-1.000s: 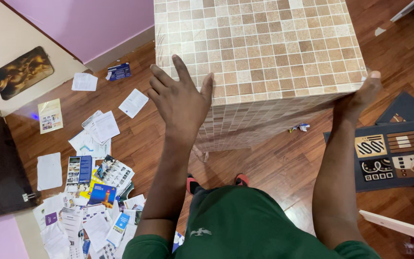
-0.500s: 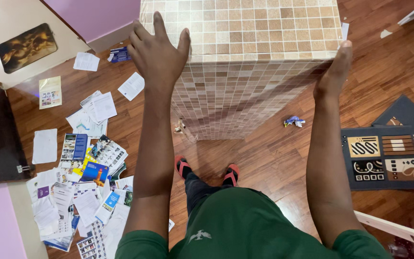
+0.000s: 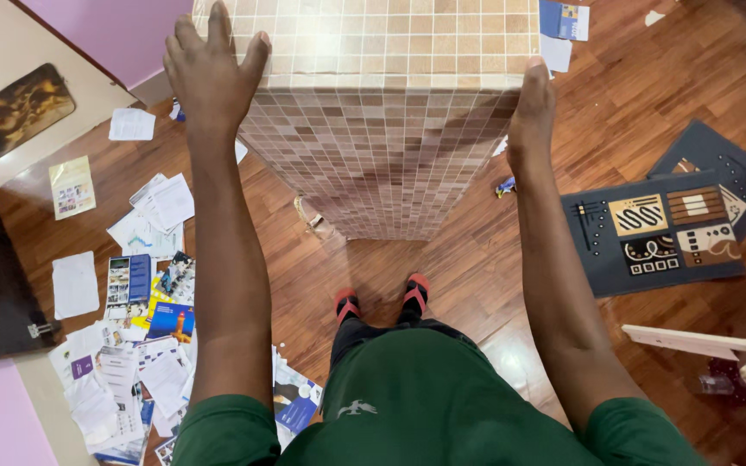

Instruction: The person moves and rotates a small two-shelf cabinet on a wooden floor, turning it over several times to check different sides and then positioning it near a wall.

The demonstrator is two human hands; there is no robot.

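— Where are the hands?
— Left hand [image 3: 211,73] spread flat on the tiled block's [image 3: 382,121] top corner, right hand [image 3: 531,103] pressed open against its right edge; nothing pinched.
— And the block?
— Standing on the wooden floor [image 3: 477,267], just ahead of the feet. I'd keep both palms level, and mind the scattered papers [image 3: 131,328] underfoot.

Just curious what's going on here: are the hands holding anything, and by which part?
Both hands press on the tall tiled block: left hand on its top left edge, right hand on its right edge.
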